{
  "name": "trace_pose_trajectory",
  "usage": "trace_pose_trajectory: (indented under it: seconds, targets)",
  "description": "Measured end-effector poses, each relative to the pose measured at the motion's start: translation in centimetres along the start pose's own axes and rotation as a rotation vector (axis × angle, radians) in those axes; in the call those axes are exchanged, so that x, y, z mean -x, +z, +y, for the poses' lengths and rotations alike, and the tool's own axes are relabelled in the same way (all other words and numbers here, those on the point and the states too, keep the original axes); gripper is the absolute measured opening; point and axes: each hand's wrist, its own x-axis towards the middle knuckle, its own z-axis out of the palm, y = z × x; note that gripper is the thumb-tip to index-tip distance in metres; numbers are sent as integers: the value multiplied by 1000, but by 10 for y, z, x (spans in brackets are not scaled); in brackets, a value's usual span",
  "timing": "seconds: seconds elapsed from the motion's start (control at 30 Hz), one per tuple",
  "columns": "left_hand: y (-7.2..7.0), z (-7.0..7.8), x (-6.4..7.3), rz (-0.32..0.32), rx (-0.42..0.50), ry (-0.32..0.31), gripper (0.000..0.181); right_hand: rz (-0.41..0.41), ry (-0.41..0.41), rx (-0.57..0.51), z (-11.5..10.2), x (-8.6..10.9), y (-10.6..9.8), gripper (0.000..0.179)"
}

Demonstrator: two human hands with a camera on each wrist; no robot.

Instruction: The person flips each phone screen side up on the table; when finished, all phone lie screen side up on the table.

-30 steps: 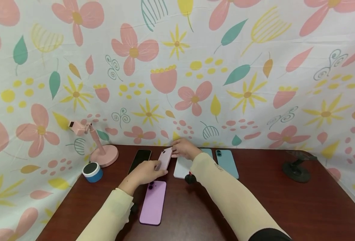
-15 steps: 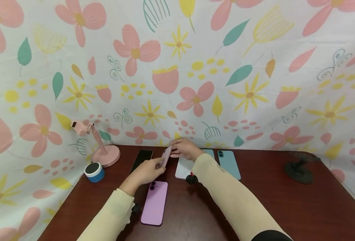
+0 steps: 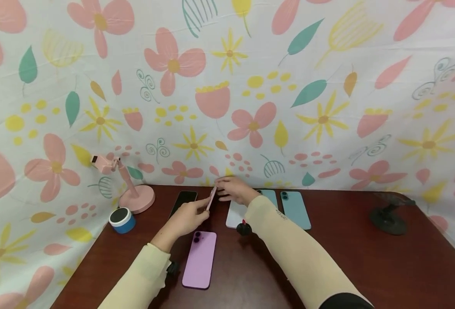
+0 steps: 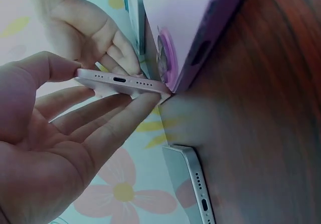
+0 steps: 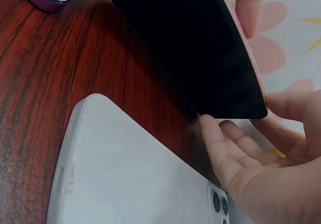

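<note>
A pale pink phone [image 3: 211, 199] is tipped up almost on its long edge, held between both hands. My left hand [image 3: 186, 218] grips its near end; in the left wrist view the thumb lies on the upper edge and the fingers spread along the phone's side and underneath. At the far end my right hand [image 3: 236, 191] holds the corners between thumb and fingers, with the black screen [image 5: 195, 53] facing the right wrist camera. A lilac phone [image 3: 199, 262] lies back up in front. Right of the held phone lies a white phone [image 3: 234, 214], partly hidden by the right arm.
A dark-screened phone [image 3: 183, 201] lies behind the left hand. Two light blue phones, one partly hidden [image 3: 271, 195] and one in view [image 3: 295, 210], lie to the right. A pink stand [image 3: 136, 200], a blue-and-white jar [image 3: 122, 220] and a dark stand [image 3: 389, 219] flank them. Floral cloth hangs behind.
The pink phone has been turned from showing its camera side to standing nearly edge-on, screen toward the right. Both hands stay at its ends; the other phones have not moved.
</note>
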Motion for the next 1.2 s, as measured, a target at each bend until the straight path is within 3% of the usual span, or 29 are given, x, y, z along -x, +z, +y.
trace_pose_trajectory:
  seconds: [0.3,0.43,0.6,0.73,0.93,1.2]
  targets:
    - [1,-3,3,45,27,-39,55,-30,-11,47,3,-5,9,51]
    - [0,-3,2,91,14,-23,55,18,-34,65,3,-7,13,55]
    - [-2,-2,1,97,-38,-32,55,80,-53,125,4,-7,19,56]
    - [-6,1,1,91,-65,-31,56,101,-73,136,4,-8,19,52]
    - [-11,6,2,33,-84,-47,59,89,-68,175,6,-7,17,46]
    - [-14,1,-1,4,-108,-80,63,75,-66,238,7,-6,15,44]
